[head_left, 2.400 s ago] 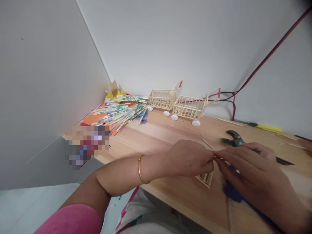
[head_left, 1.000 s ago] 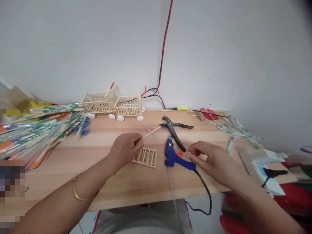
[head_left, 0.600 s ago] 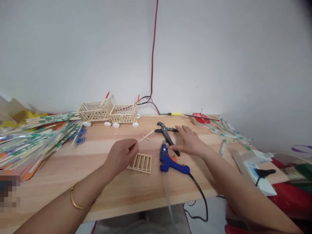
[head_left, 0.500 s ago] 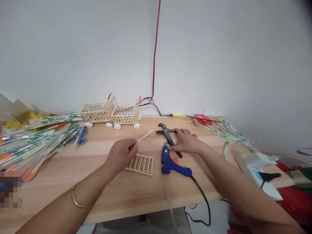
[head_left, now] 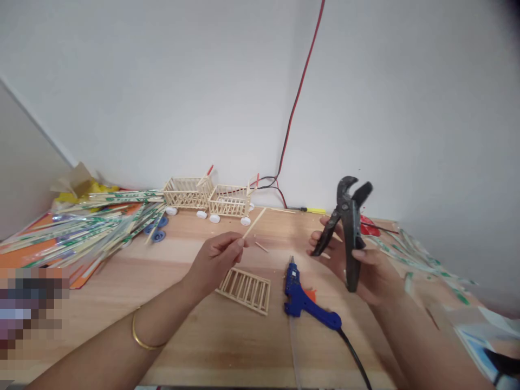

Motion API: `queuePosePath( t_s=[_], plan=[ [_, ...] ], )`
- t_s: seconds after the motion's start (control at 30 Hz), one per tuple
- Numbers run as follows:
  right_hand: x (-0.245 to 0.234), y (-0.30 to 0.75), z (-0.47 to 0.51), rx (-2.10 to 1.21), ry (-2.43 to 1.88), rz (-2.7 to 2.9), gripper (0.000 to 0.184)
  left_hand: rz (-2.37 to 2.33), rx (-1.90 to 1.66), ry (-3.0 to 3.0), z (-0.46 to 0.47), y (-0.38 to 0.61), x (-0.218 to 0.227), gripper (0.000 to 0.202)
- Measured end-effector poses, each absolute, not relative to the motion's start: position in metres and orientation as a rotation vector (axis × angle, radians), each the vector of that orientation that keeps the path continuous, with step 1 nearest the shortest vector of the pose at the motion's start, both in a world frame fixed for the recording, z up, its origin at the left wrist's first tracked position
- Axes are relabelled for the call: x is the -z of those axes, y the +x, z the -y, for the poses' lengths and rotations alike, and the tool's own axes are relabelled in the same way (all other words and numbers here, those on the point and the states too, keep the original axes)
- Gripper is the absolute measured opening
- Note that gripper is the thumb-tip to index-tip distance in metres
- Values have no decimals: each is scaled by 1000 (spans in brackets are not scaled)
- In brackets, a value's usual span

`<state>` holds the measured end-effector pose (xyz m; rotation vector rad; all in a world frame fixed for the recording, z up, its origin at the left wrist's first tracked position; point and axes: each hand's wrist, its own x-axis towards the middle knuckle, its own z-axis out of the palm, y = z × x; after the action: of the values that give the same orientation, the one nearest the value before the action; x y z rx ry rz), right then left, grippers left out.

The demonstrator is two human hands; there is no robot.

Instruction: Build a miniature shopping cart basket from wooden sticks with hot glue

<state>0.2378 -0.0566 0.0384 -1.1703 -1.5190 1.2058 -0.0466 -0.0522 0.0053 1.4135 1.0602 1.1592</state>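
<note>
The frame (head_left: 246,291) lies left of the glue gun (head_left: 298,301)

Soft even light w/ faint shadows on tabletop (head_left: 211,346), dark top-R corner, lower-L pixelated, some blur lower-R.

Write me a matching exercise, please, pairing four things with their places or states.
1. Blue plastic glue gun
2. Thin pale wooden stick
3. Black two-handled tool
4. Flat slatted wooden panel

A. Held in the right hand
B. Lying partly hidden by the left hand
C. Pinched in the left hand
D. Lying with black cord attached

Pairs: 1-D; 2-C; 3-A; 4-B
</note>
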Motion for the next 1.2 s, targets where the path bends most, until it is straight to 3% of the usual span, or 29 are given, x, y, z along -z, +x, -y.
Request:
queuePosePath(
  t_s=[0.2,0.37,0.77,1.2],
  plan=[
    [-43,184,61,-1221,-1056,1422,54,-934,-1254,1184,56,-47,-13,26],
    [-27,182,58,-879,-1328,1924,39,-881,-1315,1128,54,-53,-11,26],
    [-18,171,74,-789,-1291,2184,52,-1016,-1187,1563,62,-47,-14,31],
    [-14,166,81,-536,-1344,2225,43,-967,-1150,1820,64,-48,-16,22]
  ],
)
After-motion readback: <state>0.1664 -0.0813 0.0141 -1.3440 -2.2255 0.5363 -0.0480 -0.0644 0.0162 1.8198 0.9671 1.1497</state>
